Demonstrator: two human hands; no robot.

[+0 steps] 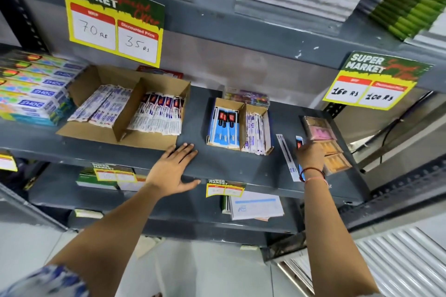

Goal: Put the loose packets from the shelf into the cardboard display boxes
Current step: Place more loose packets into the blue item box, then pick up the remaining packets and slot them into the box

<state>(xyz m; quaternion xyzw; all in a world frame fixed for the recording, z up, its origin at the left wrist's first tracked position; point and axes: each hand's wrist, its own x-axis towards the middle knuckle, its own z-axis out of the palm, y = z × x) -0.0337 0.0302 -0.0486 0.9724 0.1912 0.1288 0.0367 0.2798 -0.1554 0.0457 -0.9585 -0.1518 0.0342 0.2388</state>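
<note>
Two divided cardboard display boxes stand on the grey shelf. The big box at the left holds purple-white packets and red-white packets. The small box in the middle holds blue packets on the left side and purple ones on the right. A loose white packet lies flat just right of the small box. My right hand is closed around a blue packet beside it. My left hand rests flat on the shelf's front, fingers apart, holding nothing, just below the big box's corner.
Stacked colourful boxes fill the shelf's left end. Pink and orange packs lie at the right end, touching my right hand. Yellow price signs hang from the shelf above. Lower shelves hold notebooks and envelopes.
</note>
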